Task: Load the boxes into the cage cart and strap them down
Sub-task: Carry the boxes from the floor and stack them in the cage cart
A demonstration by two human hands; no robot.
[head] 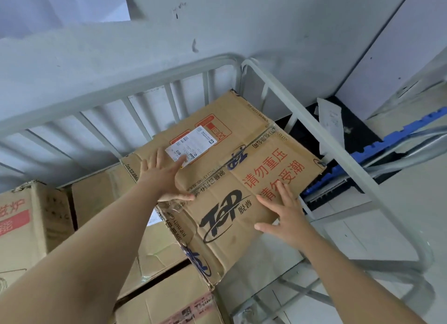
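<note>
Top box (217,217): brown corrugated cardboard, printed in red and dark blue. It lies on the stack inside the cage cart (121,93), turned askew, with its far corner near the cart's back corner.
Box surface: creased, with a dented near edge and a taped centre seam. A white shipping label (191,146) is stuck on its far half.
Left hand (164,176): lies flat on the box lid with the fingers spread and the fingertips at the label. It is probably pressing to slide the box square.
Right hand (287,217): spread flat at the box's near right edge, likely steering that corner inward.
Boxes under it (157,246): similar worn cardboard, stacked to serve as its base. Another box (29,222) stands to its left.
Cart bars: pale painted metal tube behind and to the right of the box, there to fence the load in.
Strap: none visible, so strapping looks not yet done.
Blue pallet (387,140): ridged plastic, on the floor beyond the right rail.
</note>
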